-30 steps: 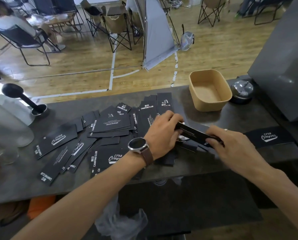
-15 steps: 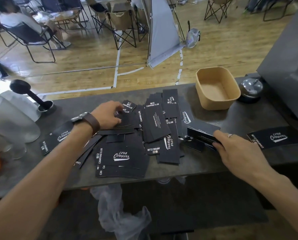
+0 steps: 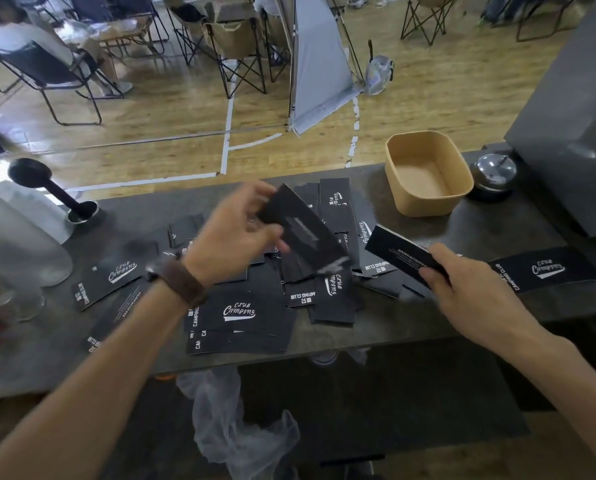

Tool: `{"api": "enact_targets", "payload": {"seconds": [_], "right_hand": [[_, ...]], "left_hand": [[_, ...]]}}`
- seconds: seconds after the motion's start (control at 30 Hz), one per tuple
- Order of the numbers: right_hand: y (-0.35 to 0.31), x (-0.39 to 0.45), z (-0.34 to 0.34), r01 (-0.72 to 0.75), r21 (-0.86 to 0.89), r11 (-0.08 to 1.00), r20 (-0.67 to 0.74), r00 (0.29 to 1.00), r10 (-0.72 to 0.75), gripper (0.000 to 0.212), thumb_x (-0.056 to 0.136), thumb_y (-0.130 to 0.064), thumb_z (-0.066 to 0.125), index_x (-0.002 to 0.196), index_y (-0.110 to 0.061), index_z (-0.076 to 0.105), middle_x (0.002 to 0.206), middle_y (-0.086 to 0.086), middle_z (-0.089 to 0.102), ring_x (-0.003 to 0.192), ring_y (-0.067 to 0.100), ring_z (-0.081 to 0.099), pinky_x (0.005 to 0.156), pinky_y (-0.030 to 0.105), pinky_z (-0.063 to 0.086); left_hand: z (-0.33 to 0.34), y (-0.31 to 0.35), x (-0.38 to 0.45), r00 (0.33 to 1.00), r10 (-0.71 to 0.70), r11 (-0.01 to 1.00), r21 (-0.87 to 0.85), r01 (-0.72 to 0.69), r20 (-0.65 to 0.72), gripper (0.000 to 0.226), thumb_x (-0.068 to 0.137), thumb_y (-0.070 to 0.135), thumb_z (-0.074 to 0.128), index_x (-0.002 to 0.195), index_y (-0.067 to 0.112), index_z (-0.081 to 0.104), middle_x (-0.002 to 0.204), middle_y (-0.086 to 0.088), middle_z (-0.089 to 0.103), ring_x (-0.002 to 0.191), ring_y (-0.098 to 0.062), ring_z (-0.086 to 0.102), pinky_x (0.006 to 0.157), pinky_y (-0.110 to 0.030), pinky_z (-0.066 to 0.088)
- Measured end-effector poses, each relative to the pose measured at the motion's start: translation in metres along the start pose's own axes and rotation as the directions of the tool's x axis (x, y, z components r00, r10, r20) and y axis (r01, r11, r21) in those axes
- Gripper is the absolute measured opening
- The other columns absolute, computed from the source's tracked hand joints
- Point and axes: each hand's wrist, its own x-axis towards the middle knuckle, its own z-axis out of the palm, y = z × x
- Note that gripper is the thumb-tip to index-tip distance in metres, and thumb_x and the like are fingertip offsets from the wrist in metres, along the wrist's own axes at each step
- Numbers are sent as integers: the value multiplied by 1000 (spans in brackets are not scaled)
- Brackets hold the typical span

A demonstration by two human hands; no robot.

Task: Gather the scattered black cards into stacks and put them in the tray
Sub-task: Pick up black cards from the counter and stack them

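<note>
A long dark grey counter (image 3: 428, 327) faces a room with a wood floor marked by white tape, where several folding chairs (image 3: 241, 50) stand and one person sits at far left. Black cards (image 3: 241, 311) lie scattered and overlapping across the counter, too many to count. The left hand (image 3: 234, 237) pinches a blurred lifted card (image 3: 300, 226) above the pile; the right hand (image 3: 462, 289) grips a small stack (image 3: 400, 254). One tan tray (image 3: 428, 173) sits empty at the far edge, beside one metal bell (image 3: 493, 171). One lone card (image 3: 545, 270) lies far right.
</note>
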Motion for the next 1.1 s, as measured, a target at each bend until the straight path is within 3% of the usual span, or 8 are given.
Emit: {"api": "enact_targets", "payload": {"seconds": [0.07, 0.17, 0.27, 0.47, 0.57, 0.7, 0.9, 1.1], "right_hand": [[-8, -1, -6, 28, 49, 998, -19, 999, -27, 15, 100, -35, 38, 87, -29, 39, 75, -8, 56, 67, 19, 58, 63, 49, 50], [-17, -7, -12, 71, 82, 994, -19, 997, -70, 25, 99, -45, 29, 83, -28, 38, 72, -8, 53, 68, 21, 56, 63, 49, 47], [-21, -12, -7, 69, -1, 998, 28, 997, -69, 23, 98, -48, 40, 91, -26, 41, 81, -10, 54, 77, 21, 57, 67, 46, 49], [-1, -19, 1, 48, -175, 984, -52, 997, -58, 13, 98, -31, 50, 97, -26, 39, 86, -5, 59, 74, 25, 62, 61, 46, 52], [7, -22, 1, 47, -237, 970, -92, 993, -71, 13, 98, -31, 50, 107, -24, 44, 92, -3, 63, 77, 23, 64, 59, 42, 53], [3, -17, 8, 42, -290, 956, -35, 998, -54, 11, 100, -33, 47, 106, -28, 38, 96, -6, 61, 76, 19, 62, 55, 32, 45], [4, -16, 12, 18, -260, 965, -42, 999, -30, 11, 100, -32, 48, 103, -26, 39, 97, -4, 60, 80, 23, 62, 60, 40, 51], [3, -14, 13, 13, -241, 971, -41, 999, -24, 11, 100, -32, 48, 104, -26, 39, 95, -3, 60, 78, 25, 63, 63, 45, 53]], "left_hand": [[43, -3, -4, 997, 47, 998, 26, -49, 56, 21, 87, -14, 54, 104, -1, 55, 91, -13, 71, 72, -17, 73, 67, -35, 58], [91, -13, -3, 1000, 5, 1000, -5, -5, -27, 16, 89, -3, 56, 94, 11, 60, 86, -4, 73, 73, -14, 73, 70, -43, 58], [129, -7, -9, 995, -65, 993, -104, 57, -80, 12, 88, 2, 61, 93, 13, 64, 86, 1, 73, 71, -7, 71, 69, -32, 58], [109, -11, 13, 985, 92, 980, 188, -65, -142, 6, 87, 26, 69, 87, 21, 66, 76, 10, 67, 67, -4, 60, 68, -21, 49], [65, -32, 47, 980, 63, 898, 440, 27, -188, 31, 82, 22, 72, 111, 18, 61, 103, 1, 65, 90, -15, 60, 86, -34, 49], [35, -50, 80, 981, -194, 717, 679, 160, -27, 80, 75, 41, 79, 141, 16, 41, 138, -9, 48, 126, -29, 46, 107, -48, 36], [28, -55, 86, 980, -199, 763, 630, 145, 15, 74, 68, 43, 84, 130, 15, 54, 124, -10, 45, 116, -26, 45, 103, -37, 40], [21, -60, 82, 993, -113, 863, 490, 121, -46, 47, 72, 25, 83, 110, 25, 56, 115, -3, 46, 99, -20, 52, 95, -38, 47]]}}
